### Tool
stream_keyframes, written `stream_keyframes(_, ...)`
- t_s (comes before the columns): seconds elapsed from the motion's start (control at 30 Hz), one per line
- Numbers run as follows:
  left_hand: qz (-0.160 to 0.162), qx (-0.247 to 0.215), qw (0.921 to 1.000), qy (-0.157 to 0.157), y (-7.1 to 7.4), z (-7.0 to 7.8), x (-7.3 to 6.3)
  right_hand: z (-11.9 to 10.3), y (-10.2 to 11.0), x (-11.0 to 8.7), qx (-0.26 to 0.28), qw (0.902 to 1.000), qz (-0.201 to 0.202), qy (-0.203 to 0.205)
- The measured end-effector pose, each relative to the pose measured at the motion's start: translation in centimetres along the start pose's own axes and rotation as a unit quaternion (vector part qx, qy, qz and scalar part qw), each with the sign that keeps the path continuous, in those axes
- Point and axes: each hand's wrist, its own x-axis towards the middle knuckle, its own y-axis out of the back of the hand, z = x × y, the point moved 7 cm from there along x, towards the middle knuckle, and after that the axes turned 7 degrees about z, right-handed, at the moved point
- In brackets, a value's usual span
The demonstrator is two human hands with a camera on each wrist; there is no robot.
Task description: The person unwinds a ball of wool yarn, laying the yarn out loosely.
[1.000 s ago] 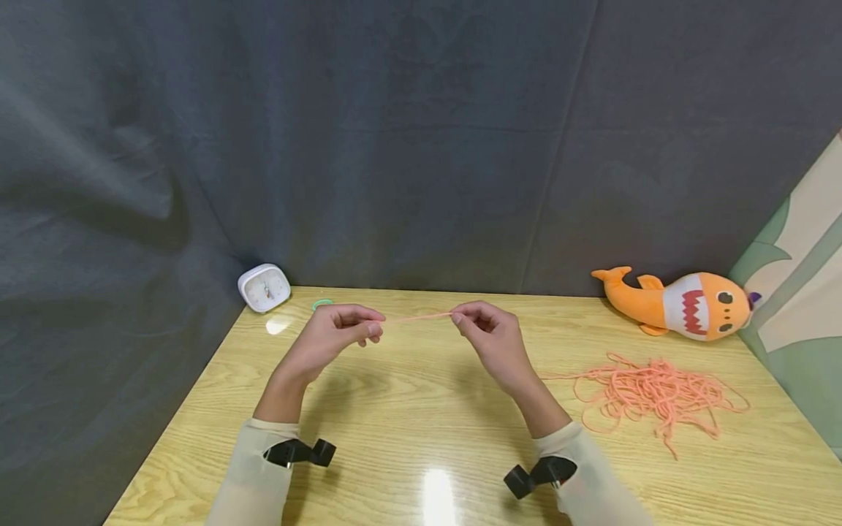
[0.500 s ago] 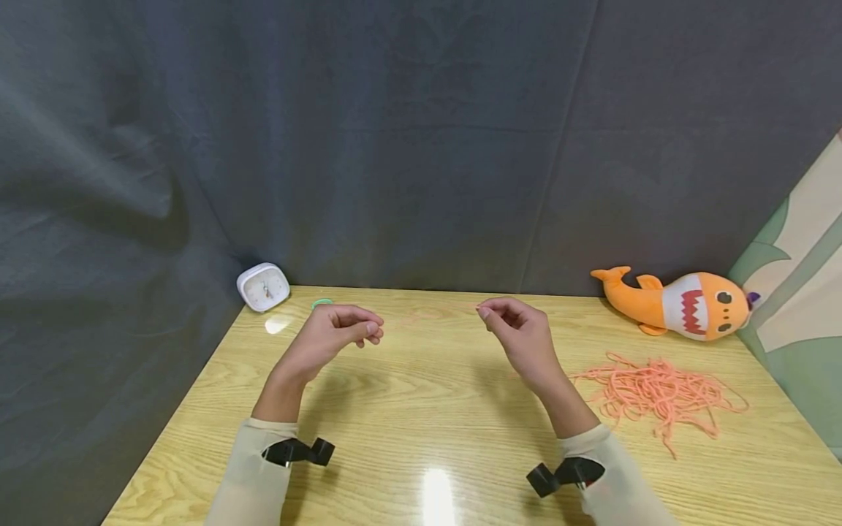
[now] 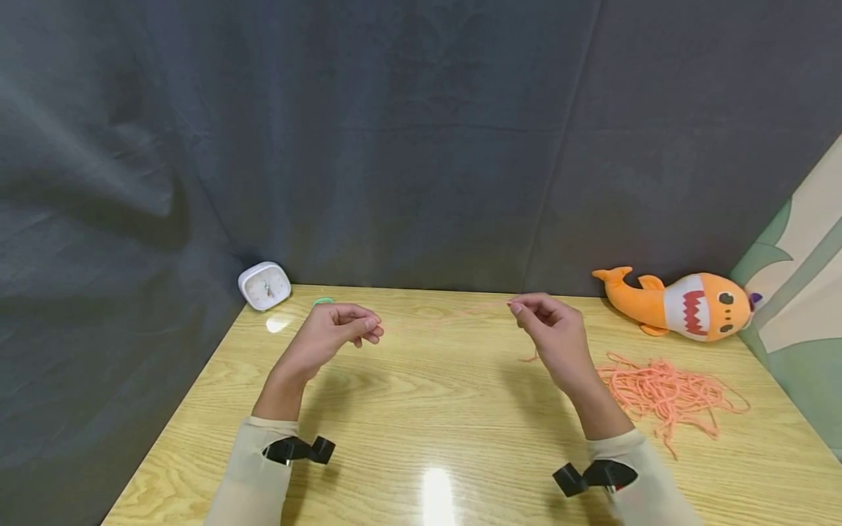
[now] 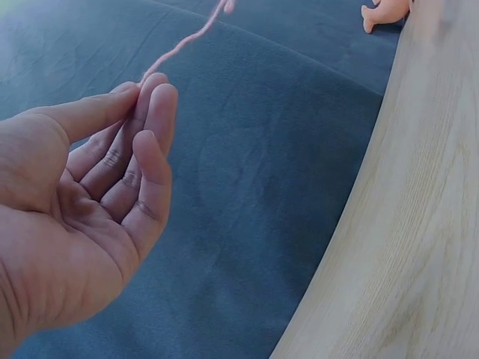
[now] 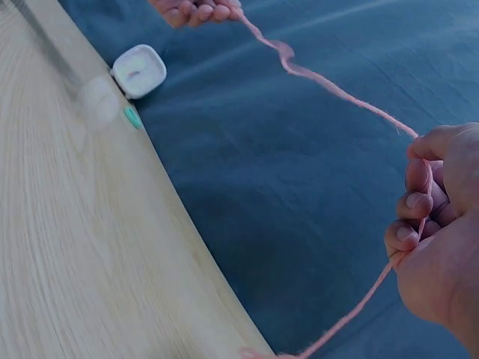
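Observation:
A coral-pink yarn strand (image 5: 344, 93) runs between my two raised hands above the wooden table. My left hand (image 3: 322, 340) pinches one part of it between thumb and fingertips, the other fingers loosely bent. My right hand (image 3: 555, 336) pinches it further along, and the yarn passes down across its palm and out below. Between the hands the strand has a small kink or loop, blurred in the right wrist view. Right of my right hand lies a tangled yarn pile (image 3: 664, 394) of the same colour. My right forearm partly covers its left side.
A white clock (image 3: 264, 286) stands at the table's back left corner, with a small green object (image 3: 324, 301) near it. An orange shark plush (image 3: 684, 314) lies at the back right. A dark curtain (image 3: 421, 146) hangs behind the wooden table (image 3: 408, 424).
My right hand has moved steadily right, widening the gap between the hands while still pinching the yarn. A piece of yarn now shows beneath it. The left hand has stayed nearly still.

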Motion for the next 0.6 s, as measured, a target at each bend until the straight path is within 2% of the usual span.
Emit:
stream_keyframes(0.33, 0.027, -0.003, 0.9996, 0.007, 0.4, 0.1, 0.2, 0.7, 4.0, 0.1, -0.04, 0.9991, 0.014, -0.007)
stream_keyframes(0.5, 0.046, -0.005, 0.9987, 0.022, 0.6, -0.1, 0.3, 1.5, 5.3, -0.2, -0.071, 0.9972, -0.016, -0.02)
stream_keyframes(0.6, 0.045, -0.009, 0.9987, 0.02, 0.3, -0.2, 0.3, 1.9, 5.8, -0.5, -0.076, 0.9963, -0.034, -0.019)
